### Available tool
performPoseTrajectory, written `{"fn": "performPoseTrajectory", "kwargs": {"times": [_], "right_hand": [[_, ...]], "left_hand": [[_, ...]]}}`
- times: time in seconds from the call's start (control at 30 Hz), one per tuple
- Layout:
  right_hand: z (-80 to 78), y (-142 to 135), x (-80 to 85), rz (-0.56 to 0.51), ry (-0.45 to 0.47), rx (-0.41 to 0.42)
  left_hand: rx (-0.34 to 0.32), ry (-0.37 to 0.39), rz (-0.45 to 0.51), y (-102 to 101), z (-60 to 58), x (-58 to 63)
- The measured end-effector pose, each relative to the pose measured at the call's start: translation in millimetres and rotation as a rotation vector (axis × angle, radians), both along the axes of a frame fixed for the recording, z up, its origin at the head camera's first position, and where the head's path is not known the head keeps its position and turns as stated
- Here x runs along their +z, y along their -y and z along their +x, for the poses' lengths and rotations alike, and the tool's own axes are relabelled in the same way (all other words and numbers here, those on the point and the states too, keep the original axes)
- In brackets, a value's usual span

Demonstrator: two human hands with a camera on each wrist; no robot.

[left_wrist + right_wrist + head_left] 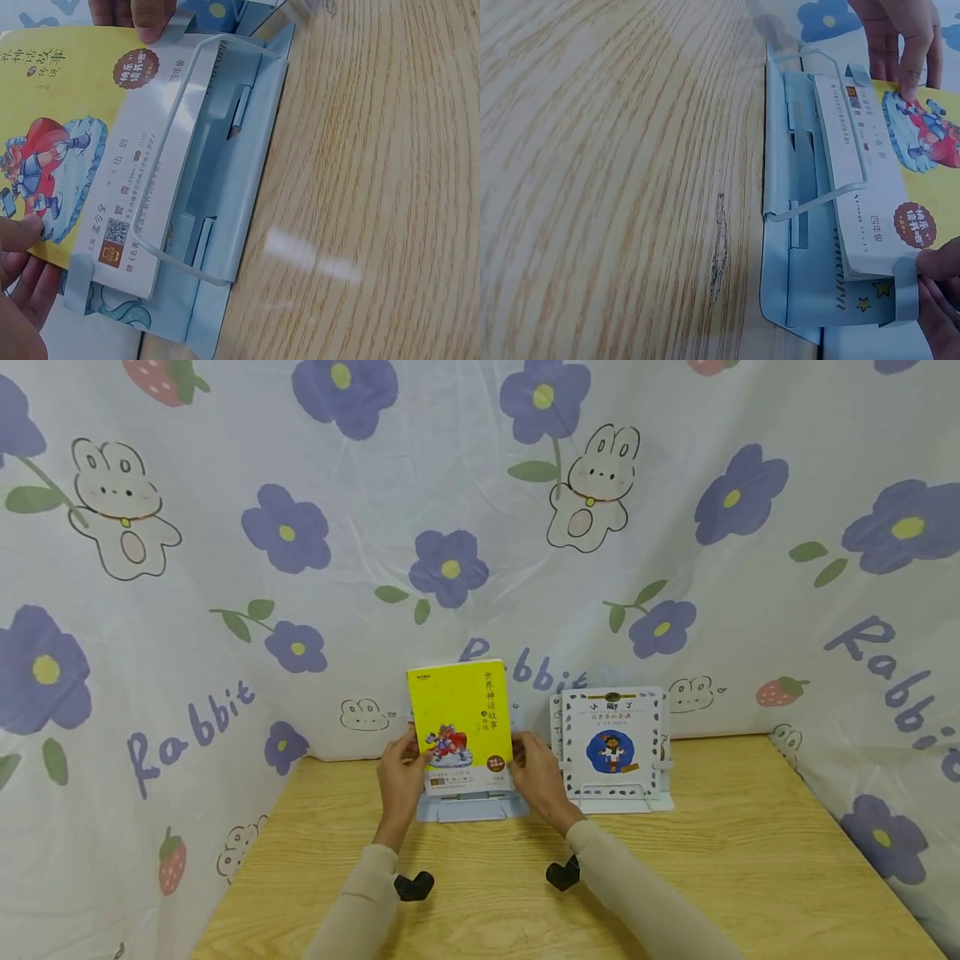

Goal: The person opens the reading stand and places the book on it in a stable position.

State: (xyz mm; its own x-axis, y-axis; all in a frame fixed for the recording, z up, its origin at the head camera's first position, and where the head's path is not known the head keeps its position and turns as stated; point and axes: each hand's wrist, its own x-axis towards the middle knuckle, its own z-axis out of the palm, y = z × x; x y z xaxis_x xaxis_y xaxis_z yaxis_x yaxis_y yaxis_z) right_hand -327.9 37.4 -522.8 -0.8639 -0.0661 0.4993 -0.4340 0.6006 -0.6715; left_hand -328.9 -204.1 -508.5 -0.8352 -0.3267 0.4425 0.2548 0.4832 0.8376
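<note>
A yellow and white paperback book (453,706) with a cartoon figure on its cover stands upright in front of a light blue metal book stand (472,812). My left hand (401,777) grips its left edge, thumb on the cover and fingers behind. At the right edge my right hand (538,777) pinches it the same way. In both wrist views the bottom of the book (142,187) sits behind the stand's wire holder (862,150), between the side clips. Its lower edge is a little off the stand's base (776,187).
To the right, a white picture book (611,735) rests on another book stand (663,802). Both stands are near the back of the wooden table (487,902). Behind hangs a cloth (480,485) printed with flowers and rabbits. A dark scratch (720,247) marks the tabletop.
</note>
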Motion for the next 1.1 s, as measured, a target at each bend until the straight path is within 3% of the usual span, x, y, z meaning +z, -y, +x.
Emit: {"fn": "performPoseTrajectory", "kwargs": {"times": [0.4,0.8,1.1], "right_hand": [[-3.1,-2,4.2,-0.074,0.071,-0.011],[-2.0,-5,1.1,-0.08,0.042,0.031],[-3.6,-5,0.2,-0.074,0.018,0.034]], "left_hand": [[-0.002,0.014,-0.016,-1,4.6,-7.4],[0.038,0.055,-0.083,-1,7.7,-12.0],[0.013,0.091,-0.091,3,7.9,-11.9]]}}
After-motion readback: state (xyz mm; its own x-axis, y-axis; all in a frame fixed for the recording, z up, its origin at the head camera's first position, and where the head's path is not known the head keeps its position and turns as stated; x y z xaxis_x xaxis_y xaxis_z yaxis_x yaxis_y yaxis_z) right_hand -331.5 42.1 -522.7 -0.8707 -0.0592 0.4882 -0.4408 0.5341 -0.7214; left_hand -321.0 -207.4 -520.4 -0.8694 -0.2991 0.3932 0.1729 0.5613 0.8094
